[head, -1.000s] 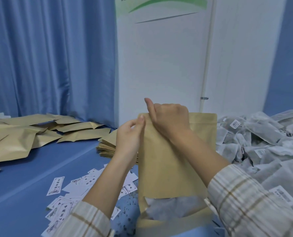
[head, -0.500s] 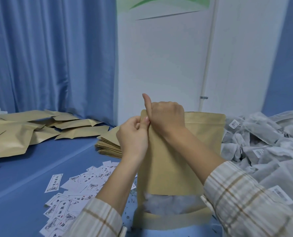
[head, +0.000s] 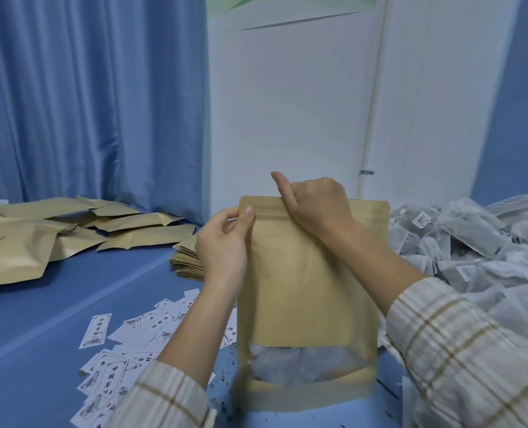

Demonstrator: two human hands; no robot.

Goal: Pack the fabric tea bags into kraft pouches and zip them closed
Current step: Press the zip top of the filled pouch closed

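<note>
Kraft pouch (head: pixel 306 282) stands upright, hiding the table behind; left hand (head: pixel 222 245) and right hand (head: pixel 315 205) pinch its top edge. Paper labels (head: pixel 124 359) lie left, loose tea bags (head: pixel 472 242) right.

I see pleated blue fabric curtains (head: pixel 87 97) at left, a white panelled door (head: pixel 290 112) ahead, small white printed paper labels (head: pixel 124 344) scattered near me on the blue table surface (head: pixel 40 307).
</note>
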